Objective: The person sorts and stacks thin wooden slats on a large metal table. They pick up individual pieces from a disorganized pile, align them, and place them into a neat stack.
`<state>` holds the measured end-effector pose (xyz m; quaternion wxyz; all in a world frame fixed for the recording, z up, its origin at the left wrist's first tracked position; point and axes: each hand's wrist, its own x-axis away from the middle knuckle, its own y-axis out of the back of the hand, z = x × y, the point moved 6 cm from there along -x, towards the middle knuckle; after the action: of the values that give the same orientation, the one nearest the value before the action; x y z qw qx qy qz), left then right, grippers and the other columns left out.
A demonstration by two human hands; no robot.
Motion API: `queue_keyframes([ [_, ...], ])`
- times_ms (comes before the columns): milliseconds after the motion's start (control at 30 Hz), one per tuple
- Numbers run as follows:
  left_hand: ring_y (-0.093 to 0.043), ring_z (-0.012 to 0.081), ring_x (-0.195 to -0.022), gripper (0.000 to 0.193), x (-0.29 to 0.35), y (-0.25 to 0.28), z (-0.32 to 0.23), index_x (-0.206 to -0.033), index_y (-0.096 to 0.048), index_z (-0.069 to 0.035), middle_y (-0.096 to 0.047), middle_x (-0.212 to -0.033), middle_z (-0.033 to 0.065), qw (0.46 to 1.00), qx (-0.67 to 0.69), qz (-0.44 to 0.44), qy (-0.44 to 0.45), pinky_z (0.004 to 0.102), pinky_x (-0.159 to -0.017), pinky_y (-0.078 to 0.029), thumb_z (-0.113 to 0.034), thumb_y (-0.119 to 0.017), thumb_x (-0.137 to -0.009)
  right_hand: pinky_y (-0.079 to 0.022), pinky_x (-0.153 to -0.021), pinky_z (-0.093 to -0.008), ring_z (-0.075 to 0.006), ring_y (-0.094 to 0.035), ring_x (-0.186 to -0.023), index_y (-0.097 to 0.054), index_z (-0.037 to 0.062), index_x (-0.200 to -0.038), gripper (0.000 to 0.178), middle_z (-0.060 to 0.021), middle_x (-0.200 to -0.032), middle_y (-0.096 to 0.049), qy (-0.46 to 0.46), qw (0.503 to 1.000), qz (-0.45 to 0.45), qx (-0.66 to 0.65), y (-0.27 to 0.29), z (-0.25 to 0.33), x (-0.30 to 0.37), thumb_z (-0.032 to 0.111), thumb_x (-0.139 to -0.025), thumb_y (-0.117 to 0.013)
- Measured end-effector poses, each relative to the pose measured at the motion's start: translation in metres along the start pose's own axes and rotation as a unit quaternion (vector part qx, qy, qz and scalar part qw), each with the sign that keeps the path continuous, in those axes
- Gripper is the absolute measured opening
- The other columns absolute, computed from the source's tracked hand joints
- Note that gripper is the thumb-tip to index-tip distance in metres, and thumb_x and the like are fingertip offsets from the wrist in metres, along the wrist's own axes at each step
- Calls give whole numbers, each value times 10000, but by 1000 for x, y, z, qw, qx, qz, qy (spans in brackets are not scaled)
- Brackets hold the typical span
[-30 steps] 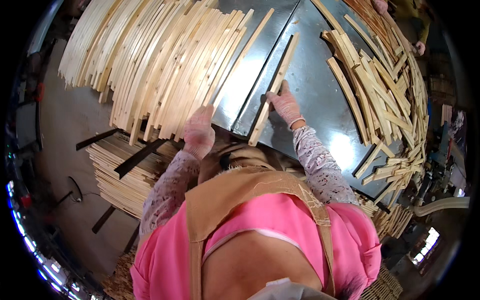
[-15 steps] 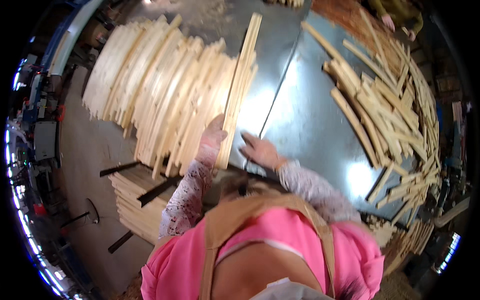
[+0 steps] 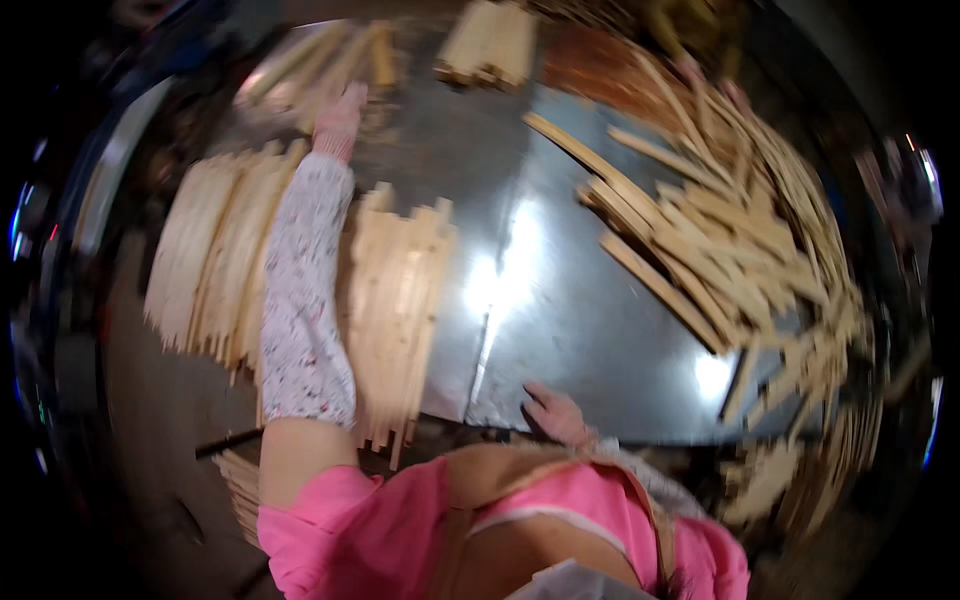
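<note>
My left arm stretches far across the table, and my left hand (image 3: pixel 340 118) is at the far left beside several loose wooden strips (image 3: pixel 335 68). Motion blurs its fingers, so whether it grips one of these strips cannot be made out. Under and beside that arm lie rows of pale wooden strips (image 3: pixel 400 290), set side by side, partly hidden by the sleeve. At the table's near edge my right hand (image 3: pixel 558 414) holds nothing, its fingers loosely apart over the metal table top (image 3: pixel 560 320).
A jumbled heap of wooden strips (image 3: pixel 740 250) covers the table's right side. A small bundle of strips (image 3: pixel 487 45) lies at the far middle, near a reddish-brown board (image 3: pixel 590 70). Another person's hand (image 3: pixel 735 95) shows at the far right. More strips (image 3: pixel 800 480) are stacked below the table edge.
My left hand has swung from the near middle to the far left, and the strip it held is gone from the near middle. My right hand stays near the front edge. The view has shifted.
</note>
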<state>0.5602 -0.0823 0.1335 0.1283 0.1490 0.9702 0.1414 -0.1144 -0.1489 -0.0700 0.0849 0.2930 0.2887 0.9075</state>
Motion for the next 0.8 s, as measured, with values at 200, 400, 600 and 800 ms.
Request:
queue_keyframes([
  [200,-613,309,-1390,670,319,-160,40,-1525,-546,95,-664,-1475,237,954,-27,282,97,383,-1177,-460,-390,-625,-1070,-559,-989,-513,-461,-695,-1128,-647,95,-1445,534,-243,-1228,-742,32,997,-64,28,105,-37,-12,431,-1031,-612],
  [400,-664,169,-1068,556,492,-264,19,-1446,-628,59,-736,-1185,105,926,-35,332,179,306,-1015,-505,-365,-634,-1086,-504,-1062,-521,-409,-641,-1207,-654,100,-1405,524,-198,-1239,-708,41,840,-482,246,370,-149,-24,276,-915,-713],
  [600,-661,132,-1010,549,554,-404,-50,-1526,-575,-15,-710,-1138,70,882,130,326,313,294,-930,-540,-324,-670,-1082,-531,-985,-523,-369,-683,-1140,-675,108,-1324,477,-154,-1160,-732,30,894,-287,344,485,-239,-43,277,-880,-715],
  [800,-687,289,-915,434,583,-536,-116,-1365,-587,-128,-688,-1084,126,703,469,136,517,436,-811,-620,-334,-763,-1024,-562,-1011,-485,-402,-705,-1143,-714,104,-1372,506,-219,-1158,-750,73,962,8,263,454,-163,-22,349,-931,-678],
])
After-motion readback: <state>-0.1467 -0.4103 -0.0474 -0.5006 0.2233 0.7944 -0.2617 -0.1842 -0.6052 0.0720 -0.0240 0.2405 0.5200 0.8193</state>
